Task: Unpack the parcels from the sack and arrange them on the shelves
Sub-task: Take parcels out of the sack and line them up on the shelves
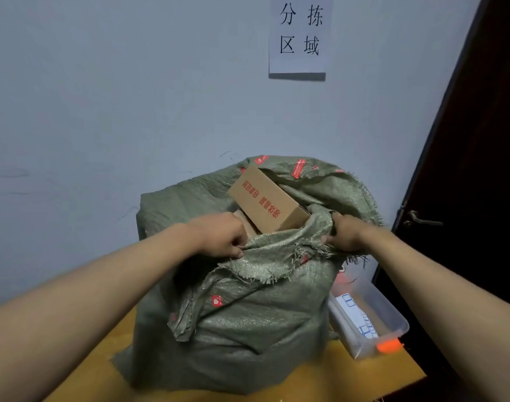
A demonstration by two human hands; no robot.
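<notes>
A large green woven sack [242,323] stands on a wooden table [361,378] against the wall. Its mouth is open and frayed. A brown cardboard parcel [267,203] with red print sticks out of the opening, tilted, and another brown parcel [246,224] shows partly beneath it. My left hand [219,235] grips the near left rim of the sack's mouth. The bunched fabric at the right rim is held by my right hand [345,233]. No shelves are in view.
A clear plastic bin [372,320] holding papers and an orange item sits on the table right of the sack. A dark door [468,198] with a lever handle stands at the right. A paper sign [300,36] hangs on the pale wall.
</notes>
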